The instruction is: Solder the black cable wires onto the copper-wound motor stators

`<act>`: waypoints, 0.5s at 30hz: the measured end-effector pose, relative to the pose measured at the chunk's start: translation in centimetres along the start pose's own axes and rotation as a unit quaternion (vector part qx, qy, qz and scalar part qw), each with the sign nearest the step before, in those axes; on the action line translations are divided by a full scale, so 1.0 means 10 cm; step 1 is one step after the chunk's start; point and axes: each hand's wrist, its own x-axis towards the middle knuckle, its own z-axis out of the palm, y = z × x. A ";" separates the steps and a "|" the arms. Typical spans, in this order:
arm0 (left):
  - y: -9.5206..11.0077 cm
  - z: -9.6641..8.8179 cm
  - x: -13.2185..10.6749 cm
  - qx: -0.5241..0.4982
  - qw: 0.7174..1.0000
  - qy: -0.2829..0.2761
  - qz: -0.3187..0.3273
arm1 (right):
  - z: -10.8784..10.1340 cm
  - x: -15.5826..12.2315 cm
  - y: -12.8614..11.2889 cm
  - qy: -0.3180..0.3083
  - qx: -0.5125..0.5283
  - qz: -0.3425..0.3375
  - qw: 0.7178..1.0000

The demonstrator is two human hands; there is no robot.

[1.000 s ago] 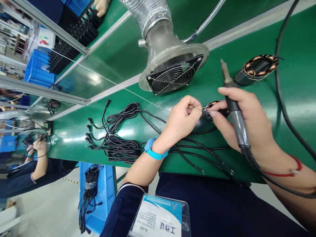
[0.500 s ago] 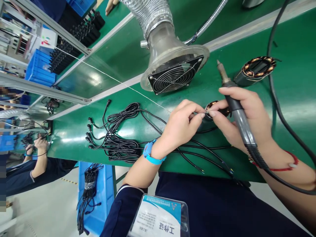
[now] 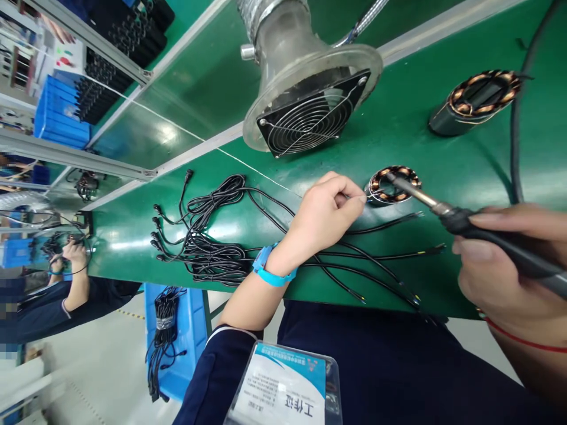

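- While the left hand (image 3: 325,215) rested on the green bench (image 3: 212,230), its thumb and forefinger were pressed together, pinching what looked like a thin wire at the edge of the small copper-wound coil (image 3: 393,184); the wire itself was too fine to make out clearly.
- That coil lay flat on the bench, just right of the left fingertips and in front of the fume-extractor fan (image 3: 310,115).
- The right hand (image 3: 500,271) had its fingers wrapped around the dark handle of the soldering iron (image 3: 460,219), whose metal tip reached over the coil's upper rim.
- A larger wound stator (image 3: 476,101) lay on its side farther back on the bench, well apart from the hands.
- A bundle of black cables (image 3: 208,248) lay spread across the bench to the left, its leads running under the left wrist, which wore a blue wristband (image 3: 271,268).
- At the far left, another person's hand (image 3: 73,254) was busy with cables.
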 end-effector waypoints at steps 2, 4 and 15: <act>-0.01 0.02 0.00 -0.016 1.000 0.006 -0.017 | -0.03 -0.04 -0.01 -0.010 0.021 0.028 0.999; -0.02 0.04 0.00 -0.028 0.999 0.009 -0.028 | -0.05 -0.06 -0.02 -0.029 0.025 0.058 0.998; -0.02 0.08 -0.03 -0.055 0.998 0.016 -0.037 | -0.04 -0.04 0.00 -0.057 0.026 0.036 0.997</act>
